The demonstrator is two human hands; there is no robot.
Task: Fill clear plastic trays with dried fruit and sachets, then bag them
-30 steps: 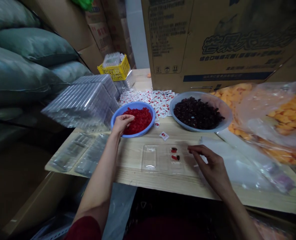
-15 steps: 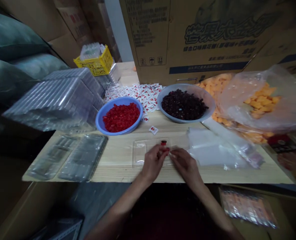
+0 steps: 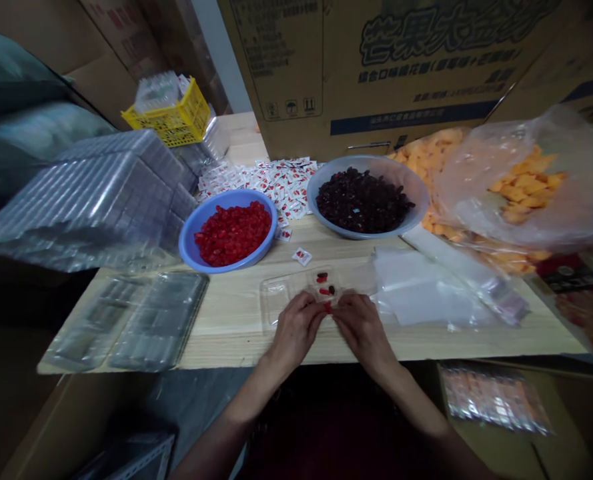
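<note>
My left hand (image 3: 295, 325) and my right hand (image 3: 362, 328) meet at the near side of a clear plastic tray (image 3: 265, 303). Both are closed in a pinch, fingertips together on a small red dried fruit piece (image 3: 327, 307). Just beyond the fingers, inside a tray compartment, lie red pieces (image 3: 324, 291) and dark pieces (image 3: 322, 275), set in two small groups. Part of the tray is hidden behind my hands. A blue bowl (image 3: 189, 248) of red dried fruit stands to the left, and a pale translucent bowl (image 3: 420, 193) of dark dried fruit stands farther back.
Small printed sachets (image 3: 289, 187) are heaped behind the bowls; one sachet (image 3: 302, 257) lies alone. Stacked clear trays (image 3: 111, 193) and flat trays (image 3: 161, 320) are at left. Plastic bags (image 3: 421, 283) lie at right, near bagged orange dried fruit (image 3: 531, 187). A large carton (image 3: 341, 80) stands behind.
A second group of red and dark pieces now shows in the tray. My hands have drawn slightly nearer to me and together on a red piece. The whole view has shifted a little.
</note>
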